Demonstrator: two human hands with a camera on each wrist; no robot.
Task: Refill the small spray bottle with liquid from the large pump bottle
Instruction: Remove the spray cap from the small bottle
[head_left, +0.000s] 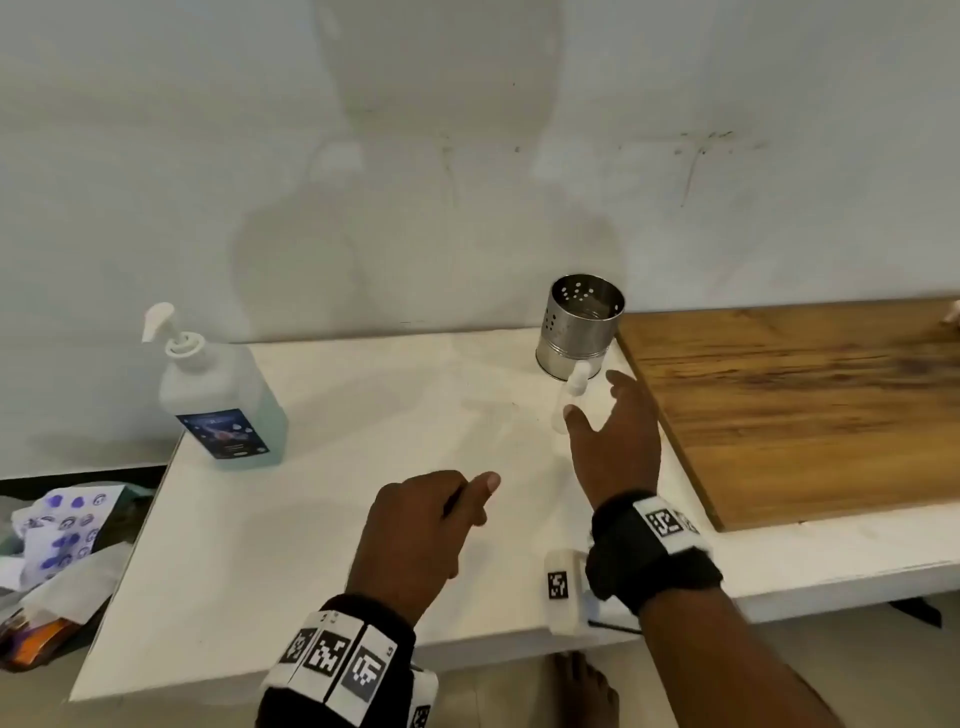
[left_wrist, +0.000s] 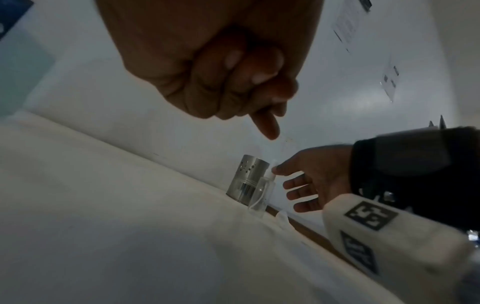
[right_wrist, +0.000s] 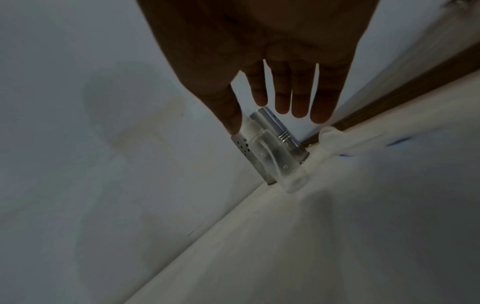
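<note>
The large pump bottle (head_left: 223, 405), pale blue-green with a white pump and a dark label, stands at the back left of the white table (head_left: 311, 545). The small clear spray bottle (head_left: 574, 387) (left_wrist: 261, 195) (right_wrist: 280, 162) stands upright in front of a steel cup. My right hand (head_left: 597, 400) (right_wrist: 259, 119) hovers at the spray bottle with fingers straight and spread, thumb near its top, gripping nothing. My left hand (head_left: 467, 499) (left_wrist: 233, 82) hangs over the table's middle, fingers curled into the palm, index finger poking out, holding nothing.
A perforated steel cup (head_left: 579, 332) (right_wrist: 283, 131) stands by the wall behind the spray bottle. A wooden board (head_left: 805, 410) covers the right side. A small translucent cap-like piece (right_wrist: 330, 135) lies by the board's edge. Papers and wrappers (head_left: 57, 535) lie below the table's left edge.
</note>
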